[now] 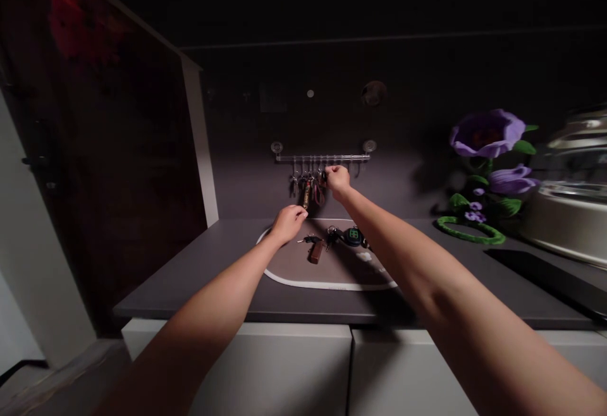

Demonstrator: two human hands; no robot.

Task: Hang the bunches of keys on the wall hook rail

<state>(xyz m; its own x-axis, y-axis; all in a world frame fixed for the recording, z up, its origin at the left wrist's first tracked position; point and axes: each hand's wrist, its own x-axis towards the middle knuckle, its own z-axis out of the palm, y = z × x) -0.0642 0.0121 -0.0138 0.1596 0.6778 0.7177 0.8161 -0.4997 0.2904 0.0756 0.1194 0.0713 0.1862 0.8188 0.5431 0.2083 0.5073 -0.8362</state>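
Fingers (300, 211) curled, hold unclear, left hand (287, 223), right hand (338, 182) near hanging keys (294, 183), dark countertop (190, 267), shadowed wall (398, 188)

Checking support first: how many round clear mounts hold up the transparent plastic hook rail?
2: one round clear mount at the left end of the rail, the other at its right; none looks hidden.

The dark tag (306, 196) hanging from the clear rail (322, 158) carries pale letters running along its length that appear to read "LOVE". Small lettering sits on the front rim of the mat (294, 282), too faint to make out. The round, dark fob (353, 235) lying on that mat bears a green marking on its face, too small to read as letters or numbers.
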